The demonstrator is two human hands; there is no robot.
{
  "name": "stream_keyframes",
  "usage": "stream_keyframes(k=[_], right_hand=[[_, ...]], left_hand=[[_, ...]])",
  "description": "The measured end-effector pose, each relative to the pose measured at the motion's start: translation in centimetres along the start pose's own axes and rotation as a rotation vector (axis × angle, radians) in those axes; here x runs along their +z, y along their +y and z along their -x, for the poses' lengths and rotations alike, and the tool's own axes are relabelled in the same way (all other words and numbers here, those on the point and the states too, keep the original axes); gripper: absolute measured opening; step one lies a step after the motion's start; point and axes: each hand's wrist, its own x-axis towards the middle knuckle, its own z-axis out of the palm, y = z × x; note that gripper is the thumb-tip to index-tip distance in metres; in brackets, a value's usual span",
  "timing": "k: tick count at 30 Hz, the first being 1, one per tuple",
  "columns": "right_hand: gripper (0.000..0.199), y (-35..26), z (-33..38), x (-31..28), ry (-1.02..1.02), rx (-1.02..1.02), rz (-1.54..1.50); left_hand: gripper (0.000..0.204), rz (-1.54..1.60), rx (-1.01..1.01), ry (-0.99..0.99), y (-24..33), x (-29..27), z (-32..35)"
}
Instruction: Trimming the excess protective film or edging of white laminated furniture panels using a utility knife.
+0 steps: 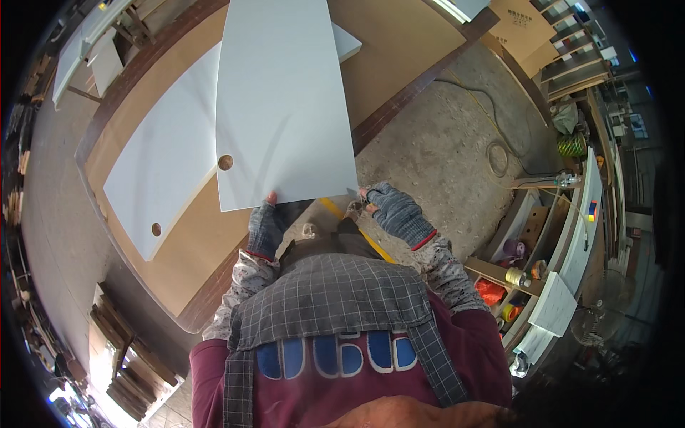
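Gripping the near edge of a white panel (282, 107), the left hand (265, 227), in a fingerless grey knit glove, is seen from the head camera with its fingers closed under the board and the thumb on top. The panel, bored with a round hole near its lower left corner, is held tilted over a brown workbench (389, 53), overlapping a second white panel (168, 153) lying flat there. At the panel's near right corner the right hand (396, 210), gloved alike, is curled tightly around a small tool (354, 207) too obscured to identify. A yellow strip (357, 232) is visible below the hands. Shelves (546, 264) of tape rolls stand at right.
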Motion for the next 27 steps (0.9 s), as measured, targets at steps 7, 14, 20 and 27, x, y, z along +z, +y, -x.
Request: stream_keyframes(k=[7,14,20,27], right_hand=[[0.034,0.6,-0.8,0.0,0.043,-0.044,0.041],[0.030,2.9,-6.3,-1.1,0.070,-0.056,0.001],[0.028,5.5,-14.0,-3.4,0.115,-0.140,-0.078],[0.027,8.5,-26.4,-8.1,0.095,-0.149,0.048]], left_hand=[[0.048,0.010,0.013,-0.022,0.0,0.5,0.0],[0.036,-0.086,0.024,0.032,-0.1,0.7,0.0],[0.041,-0.020,0.075,-0.034,-0.6,1.2,0.3],[0.052,-0.079,0.173,0.072,-2.3,-1.1,0.8]])
